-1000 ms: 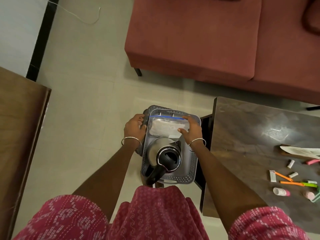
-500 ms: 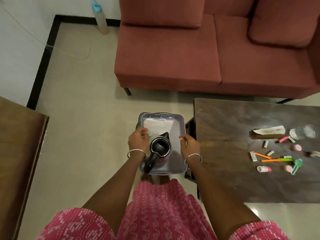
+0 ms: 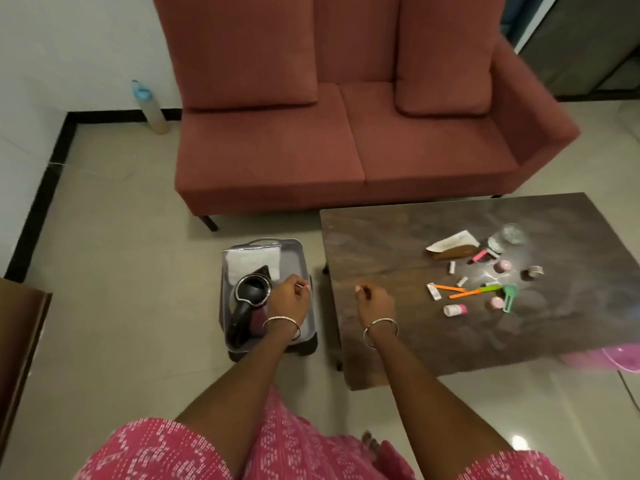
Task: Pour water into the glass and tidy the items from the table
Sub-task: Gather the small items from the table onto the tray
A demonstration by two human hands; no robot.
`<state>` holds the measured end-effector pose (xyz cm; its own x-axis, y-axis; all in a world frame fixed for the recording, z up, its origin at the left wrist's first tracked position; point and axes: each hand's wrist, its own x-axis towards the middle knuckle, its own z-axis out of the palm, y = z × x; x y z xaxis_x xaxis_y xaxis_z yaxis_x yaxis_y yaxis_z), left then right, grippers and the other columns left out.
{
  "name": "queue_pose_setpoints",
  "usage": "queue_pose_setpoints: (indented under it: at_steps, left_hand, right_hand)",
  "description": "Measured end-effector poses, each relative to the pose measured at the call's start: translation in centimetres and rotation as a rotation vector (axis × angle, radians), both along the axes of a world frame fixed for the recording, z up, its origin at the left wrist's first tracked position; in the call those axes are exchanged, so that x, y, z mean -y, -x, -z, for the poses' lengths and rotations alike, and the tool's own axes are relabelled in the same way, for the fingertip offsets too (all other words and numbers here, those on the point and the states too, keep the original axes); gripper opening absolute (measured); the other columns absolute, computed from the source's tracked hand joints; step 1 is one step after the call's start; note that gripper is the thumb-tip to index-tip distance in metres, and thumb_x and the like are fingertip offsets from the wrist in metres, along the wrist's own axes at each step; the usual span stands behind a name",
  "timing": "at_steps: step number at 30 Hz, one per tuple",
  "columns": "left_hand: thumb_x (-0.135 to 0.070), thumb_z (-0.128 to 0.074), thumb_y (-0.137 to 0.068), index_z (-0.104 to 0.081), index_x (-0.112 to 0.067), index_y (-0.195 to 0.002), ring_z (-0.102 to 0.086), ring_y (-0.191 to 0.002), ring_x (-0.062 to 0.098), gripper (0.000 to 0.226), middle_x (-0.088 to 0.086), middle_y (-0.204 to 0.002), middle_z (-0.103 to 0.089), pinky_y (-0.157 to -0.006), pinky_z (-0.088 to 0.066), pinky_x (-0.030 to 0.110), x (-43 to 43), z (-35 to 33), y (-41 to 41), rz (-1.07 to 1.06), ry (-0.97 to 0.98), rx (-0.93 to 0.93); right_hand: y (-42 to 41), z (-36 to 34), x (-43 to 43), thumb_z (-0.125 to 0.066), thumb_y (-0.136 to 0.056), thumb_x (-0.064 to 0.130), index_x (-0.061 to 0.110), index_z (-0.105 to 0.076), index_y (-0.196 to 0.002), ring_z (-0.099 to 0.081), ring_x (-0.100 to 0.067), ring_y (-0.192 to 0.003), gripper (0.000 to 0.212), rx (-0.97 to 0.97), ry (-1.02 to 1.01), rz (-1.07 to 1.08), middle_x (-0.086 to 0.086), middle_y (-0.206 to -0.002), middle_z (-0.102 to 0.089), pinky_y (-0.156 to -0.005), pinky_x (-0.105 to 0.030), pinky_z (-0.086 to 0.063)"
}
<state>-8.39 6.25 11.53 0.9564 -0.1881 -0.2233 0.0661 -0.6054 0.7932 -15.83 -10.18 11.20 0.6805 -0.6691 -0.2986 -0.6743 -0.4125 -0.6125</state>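
A grey basket (image 3: 298, 251) stands on a low stool just left of the dark table (image 3: 381, 244). Inside it are a steel kettle (image 3: 251, 292) with a black handle and a clear plastic bag (image 3: 251, 259). My left hand (image 3: 289, 296) hovers over the basket's right side, fingers loosely curled, holding nothing. My right hand (image 3: 374, 299) hangs over the table's left edge, also loosely curled and empty. A clear glass (image 3: 506, 235) stands at the table's far right. Beside it lie a paper wrapper (image 3: 450, 241), orange pens (image 3: 450, 289), a green tool (image 3: 509, 296) and several small pink and white containers.
A red sofa (image 3: 346, 140) stands behind the table and basket. A bottle (image 3: 151, 110) stands on the floor by the wall at the left. A wooden furniture edge (image 3: 20, 341) is at the far left, and pink plastic (image 3: 616, 355) shows at the table's right corner.
Both hands have let go of the basket's sides and lifted away; the right one moved over the table edge. The view rose and shifted right, showing the whole table.
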Motion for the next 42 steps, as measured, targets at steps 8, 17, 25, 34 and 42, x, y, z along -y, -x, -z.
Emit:
queue_pose_setpoints:
  at_steps: [8, 17, 25, 34, 42]
  left_hand:
    - [-0.022, -0.065, -0.087, -0.071, -0.015, -0.091, -0.067, -0.083, 0.027, 0.01, 0.007, -0.083, -0.074, -0.076, -0.053, 0.035, 11.1, -0.8, 11.1, 0.026, -0.009, 0.025]
    - [-0.022, -0.066, -0.086, -0.071, -0.017, -0.086, -0.067, -0.079, 0.026, 0.007, 0.005, -0.079, -0.072, -0.066, -0.042, 0.026, 21.3, -1.8, 18.6, 0.093, -0.009, 0.04]
    - [-0.025, -0.063, -0.087, -0.07, -0.019, -0.089, -0.067, -0.083, 0.026, 0.009, 0.004, -0.082, -0.073, -0.071, -0.047, 0.03, 28.7, -0.5, 19.5, 0.215, -0.074, 0.029]
    - [-0.021, -0.062, -0.087, -0.07, -0.019, -0.087, -0.065, -0.086, 0.029, 0.008, 0.009, -0.087, -0.072, -0.073, -0.051, 0.033, 38.2, 3.4, 16.8, 0.229, -0.146, -0.071]
    - [-0.019, -0.058, -0.088, -0.068, -0.014, -0.091, -0.063, -0.09, 0.031, 0.012, 0.011, -0.091, -0.07, -0.079, -0.053, 0.04, 45.7, 6.2, 12.5, 0.187, -0.243, -0.174]
  right_hand:
    - [9.9, -2.5, 10.3, -0.056, -0.096, 0.021, 0.011, -0.073, -0.104, -0.065, -0.035, -0.101, 0.021, 0.094, 0.022, -0.015, -0.015, -0.103, -0.073, -0.086, -0.038, -0.05]
    - [20.2, -4.2, 21.0, -0.056, -0.097, 0.026, 0.008, -0.071, -0.104, -0.063, -0.042, -0.099, 0.025, 0.077, 0.103, 0.106, -0.023, -0.097, -0.071, -0.081, -0.042, -0.049]
    - [23.1, -3.1, 27.3, -0.056, -0.097, 0.026, 0.011, -0.071, -0.11, -0.064, -0.039, -0.1, 0.025, 0.059, 0.101, 0.211, -0.018, -0.1, -0.073, -0.08, -0.038, -0.049]
    - [21.6, 0.3, 37.4, -0.054, -0.098, 0.026, 0.012, -0.072, -0.11, -0.065, -0.035, -0.102, 0.026, -0.052, 0.049, 0.226, -0.012, -0.103, -0.075, -0.084, -0.037, -0.05]
    - [15.9, 3.4, 45.6, -0.053, -0.098, 0.026, 0.013, -0.071, -0.115, -0.063, -0.038, -0.106, 0.028, -0.196, -0.006, 0.147, -0.018, -0.11, -0.071, -0.086, -0.038, -0.049]
